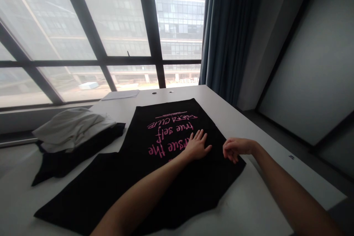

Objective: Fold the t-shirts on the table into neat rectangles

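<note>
A black T-shirt (157, 177) lies spread on the white table, its hem at the far end. Pink lettering (171, 131) on it appears upside down from here. My left hand (197, 145) rests palm down on the shirt's body over part of the print, fingers spread. Beside it, at the shirt's right edge, is my right hand (233, 149). Its fingers are loosely bent and slightly apart, with no cloth visibly gripped. Whether these fingertips touch the shirt is hard to see.
On the left of the table (235, 118) sits a heap with a light grey garment (73, 127) over a black garment (83, 156). White papers (121, 95) lie near the window. A dark blue curtain (229, 37) hangs beyond the table's far right corner.
</note>
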The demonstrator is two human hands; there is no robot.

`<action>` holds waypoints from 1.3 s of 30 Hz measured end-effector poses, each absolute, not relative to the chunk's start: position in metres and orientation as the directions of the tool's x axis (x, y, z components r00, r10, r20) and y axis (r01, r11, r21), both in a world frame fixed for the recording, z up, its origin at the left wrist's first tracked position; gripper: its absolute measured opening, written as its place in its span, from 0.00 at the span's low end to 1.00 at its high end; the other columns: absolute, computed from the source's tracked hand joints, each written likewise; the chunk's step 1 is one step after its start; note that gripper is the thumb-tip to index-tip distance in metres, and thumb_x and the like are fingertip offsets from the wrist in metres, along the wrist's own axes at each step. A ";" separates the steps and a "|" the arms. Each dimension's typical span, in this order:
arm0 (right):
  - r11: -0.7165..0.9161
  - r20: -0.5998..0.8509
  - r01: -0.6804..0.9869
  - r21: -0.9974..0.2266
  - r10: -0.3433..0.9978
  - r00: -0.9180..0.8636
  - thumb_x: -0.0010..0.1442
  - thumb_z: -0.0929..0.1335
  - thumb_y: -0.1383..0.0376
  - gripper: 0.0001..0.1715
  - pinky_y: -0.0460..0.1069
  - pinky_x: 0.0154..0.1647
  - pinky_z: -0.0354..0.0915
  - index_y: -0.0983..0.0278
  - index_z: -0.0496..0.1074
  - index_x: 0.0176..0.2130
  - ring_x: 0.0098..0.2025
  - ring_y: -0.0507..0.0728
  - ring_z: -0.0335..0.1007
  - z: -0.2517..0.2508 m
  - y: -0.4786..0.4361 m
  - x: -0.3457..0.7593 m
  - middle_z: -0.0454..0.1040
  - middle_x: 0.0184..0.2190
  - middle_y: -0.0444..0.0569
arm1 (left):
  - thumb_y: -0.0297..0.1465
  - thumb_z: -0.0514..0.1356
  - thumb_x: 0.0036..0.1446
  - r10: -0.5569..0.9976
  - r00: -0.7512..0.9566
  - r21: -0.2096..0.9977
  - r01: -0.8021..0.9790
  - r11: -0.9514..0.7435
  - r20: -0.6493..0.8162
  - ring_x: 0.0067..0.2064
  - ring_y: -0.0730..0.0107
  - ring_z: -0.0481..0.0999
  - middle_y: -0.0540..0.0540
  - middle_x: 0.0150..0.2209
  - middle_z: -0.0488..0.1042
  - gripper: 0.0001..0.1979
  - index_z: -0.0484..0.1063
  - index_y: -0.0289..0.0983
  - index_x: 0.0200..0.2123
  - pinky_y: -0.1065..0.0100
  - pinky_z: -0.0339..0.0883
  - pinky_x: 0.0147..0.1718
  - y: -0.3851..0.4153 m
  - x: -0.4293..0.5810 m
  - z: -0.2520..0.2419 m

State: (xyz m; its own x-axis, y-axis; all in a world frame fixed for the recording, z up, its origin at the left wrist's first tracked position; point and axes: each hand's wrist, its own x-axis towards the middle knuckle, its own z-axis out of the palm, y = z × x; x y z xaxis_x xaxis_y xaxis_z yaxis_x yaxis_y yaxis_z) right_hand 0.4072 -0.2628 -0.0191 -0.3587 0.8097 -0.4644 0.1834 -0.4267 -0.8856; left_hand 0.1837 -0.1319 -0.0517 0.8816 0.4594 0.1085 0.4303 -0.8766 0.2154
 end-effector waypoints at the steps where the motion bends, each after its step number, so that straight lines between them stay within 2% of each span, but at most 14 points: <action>1: -0.438 -0.483 0.205 -0.876 0.800 -0.355 0.61 0.67 0.57 0.18 0.43 0.21 0.69 0.69 0.79 0.33 0.23 0.53 0.77 -0.019 -0.263 0.407 0.78 0.23 0.50 | 0.54 0.45 0.66 0.460 0.881 0.216 0.431 -0.876 0.107 0.74 0.52 0.40 0.36 0.73 0.44 0.40 0.51 0.35 0.71 0.46 0.37 0.69 -0.132 0.183 -0.051; 5: -0.430 -0.484 0.222 -0.875 0.782 -0.393 0.60 0.66 0.58 0.18 0.43 0.20 0.69 0.69 0.79 0.32 0.23 0.53 0.77 -0.018 -0.263 0.407 0.78 0.23 0.50 | 0.54 0.44 0.66 0.461 0.881 0.215 0.433 -0.875 0.105 0.74 0.52 0.40 0.38 0.73 0.44 0.39 0.50 0.36 0.71 0.45 0.38 0.69 -0.133 0.183 -0.049; 10: -0.421 -0.476 0.221 -0.880 0.785 -0.397 0.60 0.67 0.57 0.19 0.41 0.16 0.64 0.70 0.78 0.30 0.19 0.52 0.74 -0.020 -0.264 0.411 0.77 0.21 0.50 | 0.54 0.45 0.66 0.462 0.881 0.211 0.435 -0.875 0.104 0.74 0.52 0.40 0.37 0.73 0.44 0.39 0.50 0.35 0.71 0.45 0.38 0.69 -0.134 0.183 -0.049; 13: -0.365 -0.386 0.129 -0.922 0.843 -0.375 0.61 0.67 0.57 0.18 0.42 0.17 0.64 0.70 0.78 0.32 0.20 0.52 0.73 -0.020 -0.263 0.410 0.76 0.21 0.49 | 0.54 0.45 0.66 0.464 0.879 0.209 0.436 -0.876 0.113 0.74 0.52 0.41 0.37 0.73 0.44 0.39 0.51 0.35 0.71 0.46 0.38 0.69 -0.133 0.184 -0.051; 15: -0.279 -0.267 0.002 -0.960 0.916 -0.300 0.62 0.68 0.58 0.17 0.43 0.22 0.67 0.70 0.78 0.35 0.23 0.52 0.75 -0.019 -0.260 0.407 0.77 0.24 0.48 | 0.54 0.45 0.66 0.460 0.880 0.210 0.432 -0.877 0.115 0.74 0.51 0.41 0.36 0.73 0.44 0.40 0.51 0.34 0.71 0.45 0.38 0.69 -0.132 0.184 -0.052; 18: -0.170 -0.149 -0.172 -0.970 0.980 -0.131 0.65 0.67 0.58 0.16 0.46 0.36 0.72 0.67 0.77 0.44 0.34 0.53 0.78 -0.021 -0.254 0.400 0.78 0.33 0.49 | 0.54 0.45 0.66 0.456 0.882 0.209 0.426 -0.880 0.119 0.74 0.51 0.41 0.36 0.73 0.43 0.40 0.50 0.34 0.71 0.45 0.38 0.69 -0.131 0.184 -0.054; 20: -0.156 -0.154 -0.228 -0.961 0.988 -0.026 0.67 0.66 0.58 0.16 0.49 0.43 0.73 0.66 0.76 0.47 0.40 0.55 0.78 -0.025 -0.250 0.397 0.79 0.38 0.51 | 0.54 0.45 0.66 0.456 0.882 0.209 0.427 -0.880 0.118 0.74 0.51 0.41 0.36 0.73 0.44 0.40 0.50 0.35 0.71 0.45 0.39 0.69 -0.130 0.185 -0.054; 22: -0.166 -0.183 -0.244 -0.956 0.982 0.050 0.67 0.66 0.60 0.15 0.51 0.46 0.73 0.66 0.76 0.47 0.44 0.57 0.78 -0.028 -0.247 0.397 0.79 0.41 0.53 | 0.54 0.45 0.66 0.457 0.882 0.209 0.428 -0.879 0.115 0.74 0.52 0.41 0.36 0.73 0.44 0.40 0.50 0.35 0.71 0.45 0.39 0.69 -0.130 0.185 -0.054; 29: -0.066 -0.096 -0.293 -0.954 0.991 0.091 0.68 0.65 0.59 0.20 0.59 0.57 0.69 0.61 0.69 0.57 0.53 0.60 0.75 -0.028 -0.245 0.397 0.73 0.56 0.56 | 0.54 0.45 0.66 0.455 0.883 0.211 0.426 -0.880 0.117 0.74 0.52 0.40 0.37 0.73 0.43 0.40 0.50 0.36 0.71 0.45 0.38 0.69 -0.132 0.185 -0.053; 35: -0.019 -0.050 -0.362 -0.932 0.996 0.075 0.69 0.61 0.53 0.22 0.63 0.63 0.63 0.60 0.69 0.57 0.61 0.63 0.69 -0.026 -0.244 0.395 0.69 0.62 0.56 | 0.54 0.44 0.66 0.461 0.879 0.215 0.431 -0.876 0.117 0.74 0.52 0.41 0.37 0.73 0.44 0.40 0.50 0.36 0.71 0.45 0.38 0.69 -0.132 0.184 -0.052; 39: 0.068 -0.016 -0.441 -0.895 0.983 0.184 0.70 0.57 0.48 0.26 0.63 0.66 0.60 0.60 0.67 0.56 0.65 0.62 0.64 -0.029 -0.239 0.395 0.67 0.63 0.56 | 0.54 0.45 0.66 0.458 0.881 0.214 0.428 -0.878 0.118 0.74 0.50 0.41 0.37 0.73 0.44 0.40 0.50 0.35 0.71 0.45 0.37 0.69 -0.131 0.185 -0.053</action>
